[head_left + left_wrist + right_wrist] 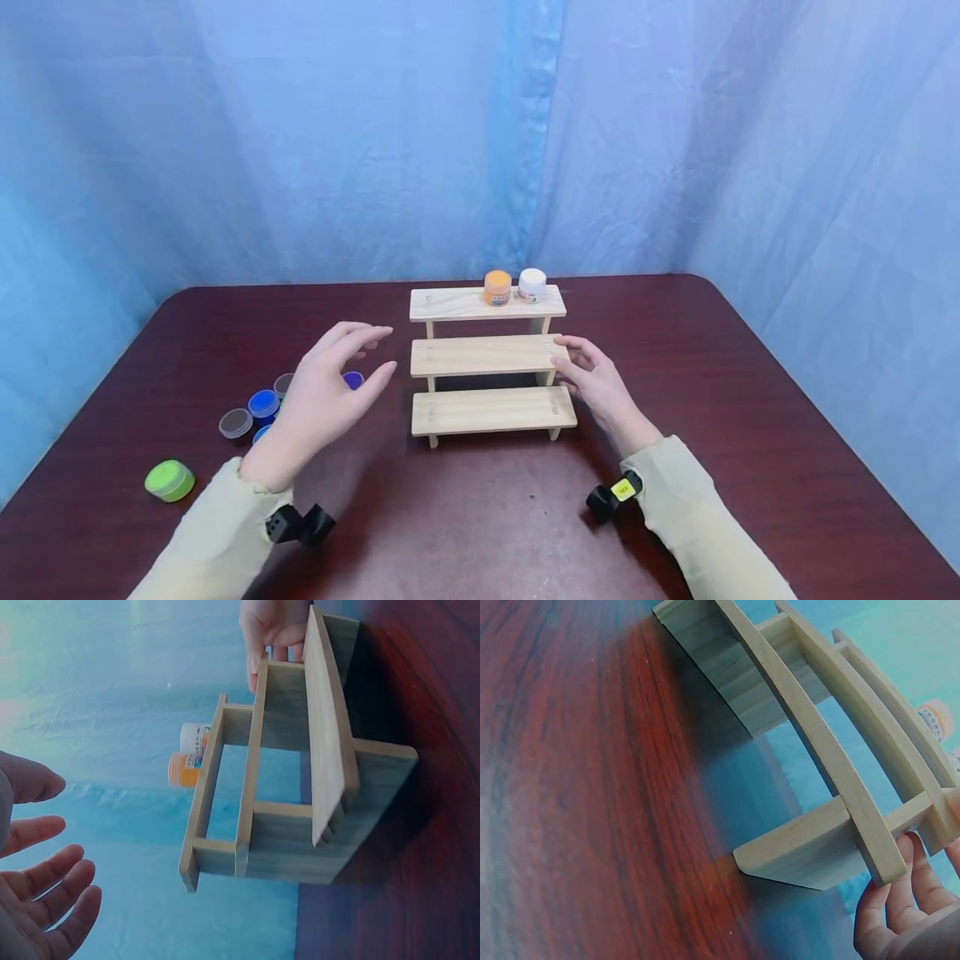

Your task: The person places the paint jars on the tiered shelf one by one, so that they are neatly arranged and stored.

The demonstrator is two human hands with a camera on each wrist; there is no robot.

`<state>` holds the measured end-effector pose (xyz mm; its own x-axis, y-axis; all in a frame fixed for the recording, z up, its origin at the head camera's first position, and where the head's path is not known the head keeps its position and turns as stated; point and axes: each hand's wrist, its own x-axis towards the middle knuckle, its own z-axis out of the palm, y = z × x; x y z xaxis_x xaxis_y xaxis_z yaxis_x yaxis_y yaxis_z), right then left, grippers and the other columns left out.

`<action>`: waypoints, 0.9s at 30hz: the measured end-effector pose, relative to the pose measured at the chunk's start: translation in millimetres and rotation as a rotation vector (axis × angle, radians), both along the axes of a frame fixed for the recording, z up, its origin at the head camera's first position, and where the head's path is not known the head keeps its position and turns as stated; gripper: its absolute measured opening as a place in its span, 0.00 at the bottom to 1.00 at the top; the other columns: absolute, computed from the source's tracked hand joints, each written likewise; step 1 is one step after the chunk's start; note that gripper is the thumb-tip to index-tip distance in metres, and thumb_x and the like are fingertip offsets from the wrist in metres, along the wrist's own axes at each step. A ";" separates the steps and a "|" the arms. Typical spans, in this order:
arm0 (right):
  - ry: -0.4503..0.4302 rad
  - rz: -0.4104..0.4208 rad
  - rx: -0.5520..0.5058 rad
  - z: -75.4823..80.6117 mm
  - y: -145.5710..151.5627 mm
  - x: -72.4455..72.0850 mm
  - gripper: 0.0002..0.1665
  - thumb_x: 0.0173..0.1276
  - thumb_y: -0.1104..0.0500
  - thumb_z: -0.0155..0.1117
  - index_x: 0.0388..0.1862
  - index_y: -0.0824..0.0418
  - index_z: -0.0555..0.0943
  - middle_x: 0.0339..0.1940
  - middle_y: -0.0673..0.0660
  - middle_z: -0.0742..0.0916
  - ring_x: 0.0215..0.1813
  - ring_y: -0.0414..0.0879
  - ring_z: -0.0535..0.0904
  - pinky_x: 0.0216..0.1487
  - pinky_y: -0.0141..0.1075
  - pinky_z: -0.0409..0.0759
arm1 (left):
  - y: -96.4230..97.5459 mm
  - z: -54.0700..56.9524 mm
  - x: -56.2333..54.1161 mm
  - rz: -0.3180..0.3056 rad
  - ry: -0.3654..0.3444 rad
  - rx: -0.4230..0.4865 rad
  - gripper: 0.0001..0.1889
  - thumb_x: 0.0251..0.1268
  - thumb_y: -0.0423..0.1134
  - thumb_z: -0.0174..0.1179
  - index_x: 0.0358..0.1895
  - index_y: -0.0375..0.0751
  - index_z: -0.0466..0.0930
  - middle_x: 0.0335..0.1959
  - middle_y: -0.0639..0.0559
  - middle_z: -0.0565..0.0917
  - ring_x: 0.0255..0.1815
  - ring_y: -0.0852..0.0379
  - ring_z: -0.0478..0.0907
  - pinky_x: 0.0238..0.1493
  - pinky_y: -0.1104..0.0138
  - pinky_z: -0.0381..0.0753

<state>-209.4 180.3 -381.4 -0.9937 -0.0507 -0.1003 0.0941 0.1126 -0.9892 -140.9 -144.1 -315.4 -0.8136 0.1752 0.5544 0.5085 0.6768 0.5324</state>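
Note:
A three-step wooden display stand [480,357] stands on the table. My right hand [600,390] holds the right end of its middle step, with the thumb by the top and fingers curled at the board's end, as the right wrist view shows. An orange jar [497,288] and a white jar [532,286] sit side by side toward the right of the top step. My left hand [322,392] hovers left of the stand, fingers spread and loosely bent, with nothing in it. Behind and below it are several small jars, among them a purple-blue jar [353,381], partly hidden.
Left on the dark red table [480,517] are a blue jar [263,404], a dark-brown jar [236,424] and, nearer me, a lime-green jar [169,481]. My left forearm and hand cover part of this group. Blue curtain [360,142] hangs behind the table and along its sides.

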 end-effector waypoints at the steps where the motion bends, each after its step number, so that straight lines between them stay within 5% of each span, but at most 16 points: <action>1: -0.002 -0.001 0.002 0.0 -0.1 0.1 0.24 0.71 0.62 0.56 0.64 0.63 0.67 0.37 0.44 0.79 0.34 0.38 0.76 0.37 0.27 0.77 | -2.3 -0.7 2.0 0.008 -0.001 -0.007 0.20 0.56 0.34 0.67 0.54 0.40 0.79 0.47 0.47 0.78 0.44 0.54 0.76 0.41 0.58 0.83; 7: 0.007 0.006 0.011 1.5 -0.5 1.2 0.25 0.71 0.62 0.56 0.65 0.65 0.66 0.38 0.44 0.79 0.34 0.38 0.76 0.37 0.27 0.76 | -15.9 -7.3 15.6 0.046 0.017 -0.039 0.19 0.55 0.34 0.67 0.53 0.41 0.79 0.45 0.49 0.79 0.42 0.55 0.76 0.24 0.69 0.76; 13: 0.010 0.013 0.007 1.6 -2.6 0.7 0.25 0.71 0.62 0.56 0.65 0.64 0.66 0.39 0.44 0.79 0.34 0.37 0.76 0.36 0.27 0.75 | -29.4 -14.5 30.3 0.064 0.044 -0.095 0.19 0.52 0.31 0.68 0.51 0.42 0.81 0.40 0.52 0.79 0.34 0.62 0.71 0.27 0.74 0.70; 18: 0.005 0.017 -0.007 1.0 -4.2 0.7 0.24 0.71 0.62 0.55 0.65 0.63 0.67 0.37 0.44 0.79 0.34 0.37 0.76 0.35 0.27 0.75 | -43.8 -19.2 43.9 0.092 0.064 -0.165 0.19 0.48 0.31 0.70 0.47 0.42 0.82 0.42 0.54 0.80 0.37 0.61 0.75 0.31 0.80 0.70; 27: 0.034 0.024 -0.019 2.0 -2.6 1.6 0.24 0.70 0.65 0.54 0.64 0.66 0.66 0.31 0.43 0.78 0.32 0.37 0.74 0.30 0.26 0.72 | -72.8 -25.7 63.9 0.177 0.001 -0.232 0.23 0.45 0.33 0.72 0.49 0.42 0.81 0.43 0.51 0.80 0.30 0.58 0.74 0.23 0.70 0.73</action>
<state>-207.9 177.7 -379.5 -0.9950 -0.0758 -0.0658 0.0584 0.0958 -0.9937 -77.0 -216.8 -341.1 -0.8423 0.1532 0.5168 0.3724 0.8586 0.3524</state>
